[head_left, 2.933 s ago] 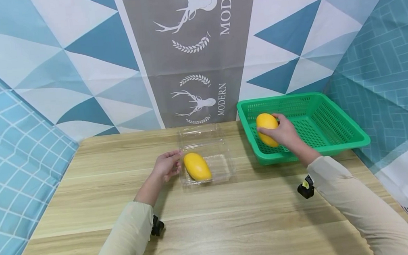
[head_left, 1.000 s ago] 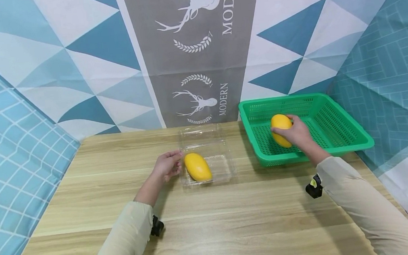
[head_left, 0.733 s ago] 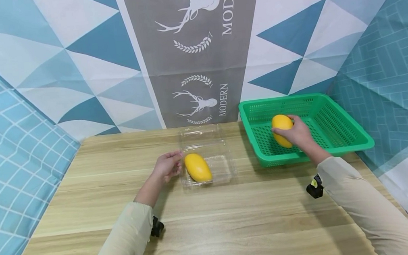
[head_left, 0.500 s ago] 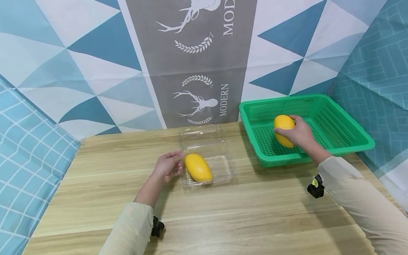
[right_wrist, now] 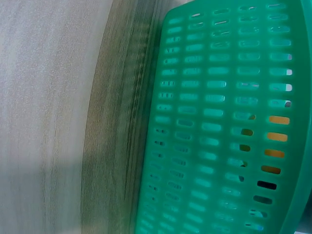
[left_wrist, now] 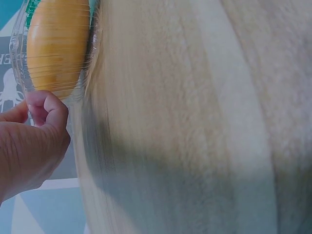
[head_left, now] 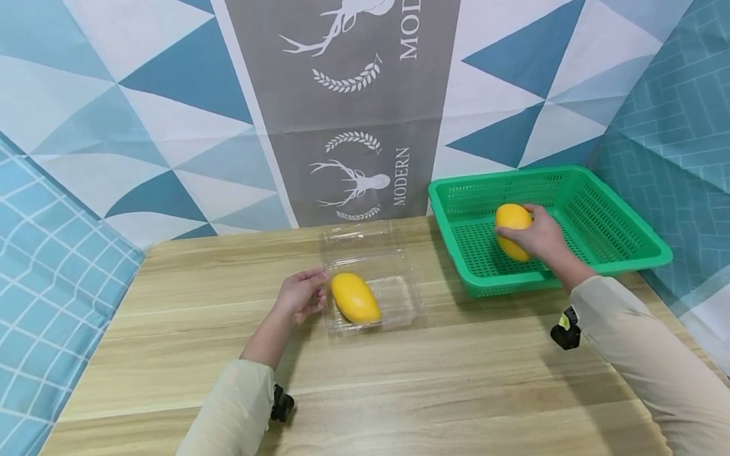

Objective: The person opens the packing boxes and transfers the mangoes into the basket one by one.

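My left hand (head_left: pixel 301 296) pinches the left edge of a hinged clear plastic box (head_left: pixel 398 297), whose lid lies back toward the wall. One yellow mango (head_left: pixel 354 298) sits in the left part of the box; the left wrist view shows this mango (left_wrist: pixel 58 46) through ribbed plastic just beyond the fingertips. My right hand (head_left: pixel 543 234) holds another mango (head_left: pixel 513 229), thumb on the near side and fingers behind it, over the left half of a green basket (head_left: pixel 656 254). In the right wrist view the basket's slotted wall (right_wrist: pixel 209 112) hides the hand, with yellow showing through some slots.
The wood table (head_left: pixel 380 400) ends at a patterned cloth wall (head_left: pixel 354 106) behind the box and basket. Blue cloth (head_left: pixel 38 285) hangs at the left, and teal cloth (head_left: pixel 701 119) on the right stands close to the basket. The basket's near rim lies beneath my right forearm.
My right hand has carried its mango a short way rightward over the basket, slowing in the latest frames. The left hand, the box and the other mango stay where they were.
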`<state>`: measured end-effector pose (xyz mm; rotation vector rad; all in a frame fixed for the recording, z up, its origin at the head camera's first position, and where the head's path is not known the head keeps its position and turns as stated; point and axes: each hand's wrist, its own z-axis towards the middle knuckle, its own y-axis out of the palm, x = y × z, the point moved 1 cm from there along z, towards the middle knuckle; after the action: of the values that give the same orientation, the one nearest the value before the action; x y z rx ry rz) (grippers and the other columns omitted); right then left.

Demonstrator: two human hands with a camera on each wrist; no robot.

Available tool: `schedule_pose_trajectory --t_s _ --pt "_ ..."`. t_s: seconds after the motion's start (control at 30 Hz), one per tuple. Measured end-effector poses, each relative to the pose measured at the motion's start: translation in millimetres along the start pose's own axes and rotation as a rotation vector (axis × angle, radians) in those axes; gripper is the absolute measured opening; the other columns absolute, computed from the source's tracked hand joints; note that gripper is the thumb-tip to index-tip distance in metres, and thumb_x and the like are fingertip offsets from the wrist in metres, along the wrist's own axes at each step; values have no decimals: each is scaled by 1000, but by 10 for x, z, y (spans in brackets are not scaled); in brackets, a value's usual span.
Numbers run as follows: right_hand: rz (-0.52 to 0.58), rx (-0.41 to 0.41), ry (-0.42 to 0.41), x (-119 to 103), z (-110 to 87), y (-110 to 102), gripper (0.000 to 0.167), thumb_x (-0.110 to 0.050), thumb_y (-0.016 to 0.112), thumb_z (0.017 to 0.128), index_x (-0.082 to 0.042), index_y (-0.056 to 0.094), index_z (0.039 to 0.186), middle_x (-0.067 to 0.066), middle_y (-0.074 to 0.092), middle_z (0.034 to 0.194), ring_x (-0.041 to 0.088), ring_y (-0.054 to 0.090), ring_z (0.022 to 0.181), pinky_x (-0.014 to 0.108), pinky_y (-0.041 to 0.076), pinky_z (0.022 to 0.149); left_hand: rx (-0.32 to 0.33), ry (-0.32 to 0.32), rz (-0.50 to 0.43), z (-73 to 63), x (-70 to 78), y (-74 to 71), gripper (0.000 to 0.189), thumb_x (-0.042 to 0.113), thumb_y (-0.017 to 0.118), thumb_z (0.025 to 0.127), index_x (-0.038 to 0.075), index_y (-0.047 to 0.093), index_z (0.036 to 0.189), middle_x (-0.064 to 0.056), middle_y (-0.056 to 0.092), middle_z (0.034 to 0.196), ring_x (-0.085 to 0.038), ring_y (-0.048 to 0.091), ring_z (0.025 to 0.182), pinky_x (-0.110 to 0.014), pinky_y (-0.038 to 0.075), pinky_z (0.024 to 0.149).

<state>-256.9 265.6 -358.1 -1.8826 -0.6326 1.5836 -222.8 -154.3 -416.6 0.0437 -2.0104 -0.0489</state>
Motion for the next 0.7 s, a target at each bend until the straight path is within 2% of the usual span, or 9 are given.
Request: schedule_pose_trajectory --t_s 0.7 --pt "-5 -1 12 32 66 -22 92 -43 61 86 -1 9 148 33 33 137 46 45 114 50 52 82 5 -8 5 -4 12 -2 41 17 55 95 0 45 131 1 49 79 -6 46 60 -15 45 52"
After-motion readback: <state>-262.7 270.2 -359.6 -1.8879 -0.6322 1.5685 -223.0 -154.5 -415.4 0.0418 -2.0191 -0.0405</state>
